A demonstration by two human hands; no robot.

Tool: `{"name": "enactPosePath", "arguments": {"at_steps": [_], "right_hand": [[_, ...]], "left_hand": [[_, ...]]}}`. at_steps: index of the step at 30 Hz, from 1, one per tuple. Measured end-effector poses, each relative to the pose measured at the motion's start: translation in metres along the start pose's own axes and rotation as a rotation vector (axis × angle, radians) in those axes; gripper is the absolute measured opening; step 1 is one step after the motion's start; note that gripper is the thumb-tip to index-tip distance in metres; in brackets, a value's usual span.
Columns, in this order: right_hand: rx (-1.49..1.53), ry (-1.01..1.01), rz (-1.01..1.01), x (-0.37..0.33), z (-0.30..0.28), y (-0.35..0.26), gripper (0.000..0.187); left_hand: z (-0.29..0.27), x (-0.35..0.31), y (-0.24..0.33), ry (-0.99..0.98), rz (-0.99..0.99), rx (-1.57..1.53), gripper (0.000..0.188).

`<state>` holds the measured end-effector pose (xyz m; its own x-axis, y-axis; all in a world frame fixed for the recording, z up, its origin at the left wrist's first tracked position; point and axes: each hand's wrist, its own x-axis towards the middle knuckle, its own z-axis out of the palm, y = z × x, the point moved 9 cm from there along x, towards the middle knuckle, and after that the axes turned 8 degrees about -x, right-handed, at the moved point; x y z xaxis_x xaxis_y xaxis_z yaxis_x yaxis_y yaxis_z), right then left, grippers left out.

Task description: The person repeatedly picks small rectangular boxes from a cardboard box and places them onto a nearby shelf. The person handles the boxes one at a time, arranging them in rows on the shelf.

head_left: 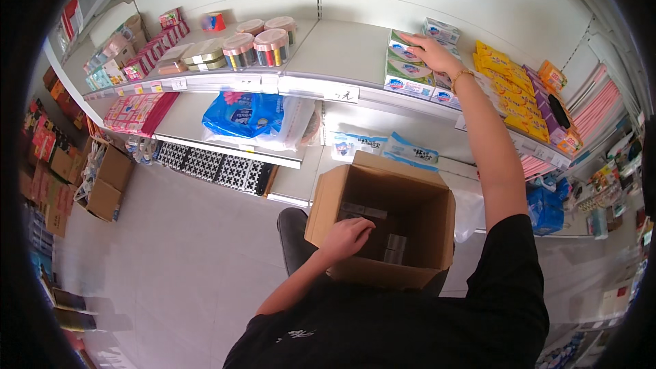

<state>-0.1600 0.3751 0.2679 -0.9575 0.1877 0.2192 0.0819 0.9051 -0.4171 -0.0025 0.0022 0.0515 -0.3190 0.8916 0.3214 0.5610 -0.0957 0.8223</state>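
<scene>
My right hand (435,55) reaches up to the shelf and rests its outstretched fingers on a row of small green-and-white cartons (408,68), which look like boxed soap. More such cartons (443,29) stand behind and beside them. Lower down, my left hand (347,238) is over the near left side of an open cardboard box (447,232). Its fingers are curled, and whatever they might hold is hidden. Inside the box lie a few small pale cartons (394,249), dim in the shadow.
Yellow packets (509,89) fill the shelf right of the cartons. Round tubs (272,48) stand to the left. A price-label strip (338,92) runs along the shelf edge. Blue-and-white packs (355,145) lie on the lower shelf behind the box. Another cardboard box (113,178) sits on the floor, far left.
</scene>
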Motion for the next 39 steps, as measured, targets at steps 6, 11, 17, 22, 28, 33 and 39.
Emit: {"name": "enactPosePath", "arguments": {"at_steps": [6,11,17,22,28,33,39], "right_hand": [[-0.158,-0.037,-0.085,0.011,0.007,0.014,0.04],[-0.219,-0.027,0.025,0.006,-0.005,0.022,0.041],[-0.127,0.38,-0.013,-0.074,-0.045,-0.068,0.035],[0.143,0.35,-0.078,-0.23,0.014,-0.142,0.024],[0.714,-0.298,0.404,-0.364,0.232,-0.086,0.024],[0.522,-0.429,0.524,-0.419,0.298,-0.075,0.024],[0.468,-0.395,0.453,-0.425,0.3,-0.082,0.026]], "left_hand": [[0.002,0.0,-0.005,0.002,-0.002,0.015,0.013],[0.001,0.006,-0.001,0.006,0.014,0.027,0.012],[0.001,0.006,-0.007,0.018,0.003,0.021,0.011],[0.008,0.006,-0.015,0.0,-0.029,0.042,0.01],[0.005,0.008,-0.005,-0.022,-0.061,0.098,0.012],[0.032,0.028,0.012,-0.165,0.023,0.307,0.015],[0.129,0.062,0.014,-0.669,0.13,0.604,0.018]]}}
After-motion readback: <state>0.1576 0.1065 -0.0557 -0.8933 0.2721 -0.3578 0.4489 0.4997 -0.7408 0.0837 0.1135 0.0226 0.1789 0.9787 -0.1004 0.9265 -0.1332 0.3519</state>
